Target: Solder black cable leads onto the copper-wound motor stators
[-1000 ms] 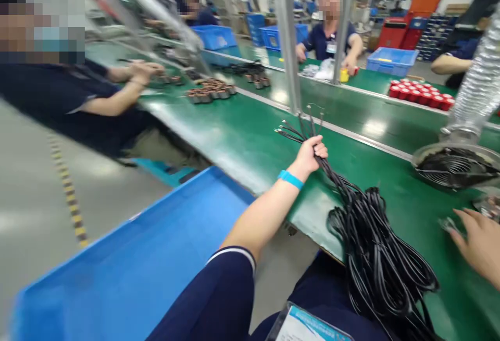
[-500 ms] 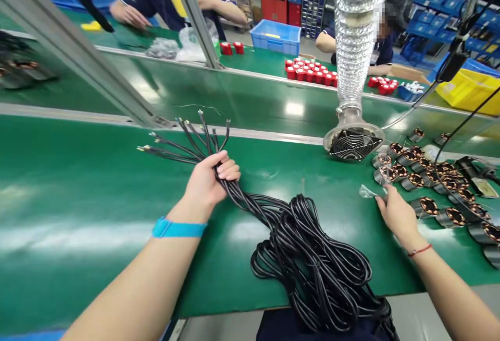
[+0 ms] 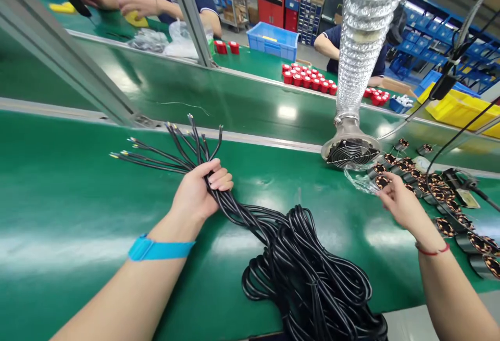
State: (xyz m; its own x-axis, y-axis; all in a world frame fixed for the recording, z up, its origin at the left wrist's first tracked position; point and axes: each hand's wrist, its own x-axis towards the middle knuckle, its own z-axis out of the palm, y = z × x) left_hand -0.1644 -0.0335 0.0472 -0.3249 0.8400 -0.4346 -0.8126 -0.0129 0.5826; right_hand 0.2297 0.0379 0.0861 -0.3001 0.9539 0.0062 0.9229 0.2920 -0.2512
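Note:
My left hand point(image 3: 203, 187) is wrapped round a bundle of black cables point(image 3: 250, 218) near their stripped ends, which fan out to the upper left. The rest of the cables lies coiled on the green table point(image 3: 78, 195) and reaches its front edge. On the right, my right hand point(image 3: 396, 198) pinches a crumpled piece of clear plastic point(image 3: 361, 180), just below the round fan. Metal rings with copper windings point(image 3: 445, 226) stand close by, to the right of that hand.
A silver duct point(image 3: 361, 44) hangs down to a fan point(image 3: 350, 152) over the table's back part. Behind the rail are red parts point(image 3: 308, 78), a blue bin point(image 3: 272, 41), a yellow bin point(image 3: 457, 104) and two people at work. A slanted metal post point(image 3: 66, 44) stands left.
The view has shifted a little. The clear plastic, in my right hand, is more spread out and has risen toward the fan. My left hand still grips the cables. A person behind has moved their hands.

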